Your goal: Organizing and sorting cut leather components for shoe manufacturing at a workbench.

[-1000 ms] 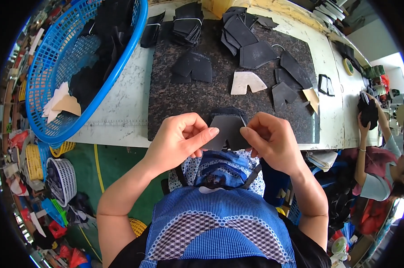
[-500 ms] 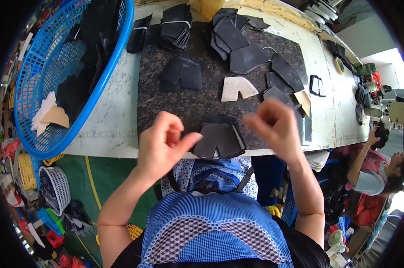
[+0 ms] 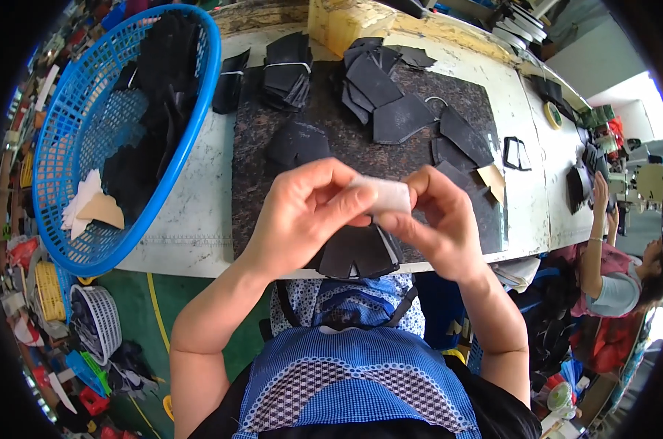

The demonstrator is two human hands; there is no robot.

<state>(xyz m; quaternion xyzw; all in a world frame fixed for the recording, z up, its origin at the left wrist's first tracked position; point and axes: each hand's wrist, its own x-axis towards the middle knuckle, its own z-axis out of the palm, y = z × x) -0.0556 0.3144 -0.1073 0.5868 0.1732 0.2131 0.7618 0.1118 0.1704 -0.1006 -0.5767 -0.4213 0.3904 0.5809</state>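
Note:
Between both hands I hold a small off-white cut piece [image 3: 390,196] above the dark stone slab [image 3: 254,175]. My left hand [image 3: 306,212] pinches one end of it with thumb and fingers. My right hand [image 3: 442,219] grips the other end, and the fingers partly cover the piece. Just below the hands, a stack of black notched pieces [image 3: 355,252] lies at the slab's near edge. Beyond my left hand, another black piece [image 3: 296,143] rests on the slab, partly hidden.
A blue basket [image 3: 213,80] holding black material and pale scraps stands at the left. Tied black bundles [image 3: 287,73] and loose black pieces [image 3: 401,117] lie toward the back. A tan piece [image 3: 492,181] sits at the slab's right side. A co-worker [image 3: 613,271] is at the far right.
The off-white notched piece that lay on the slab is now lifted and held in both hands. My hands have come together over the slab. The view has shifted slightly.

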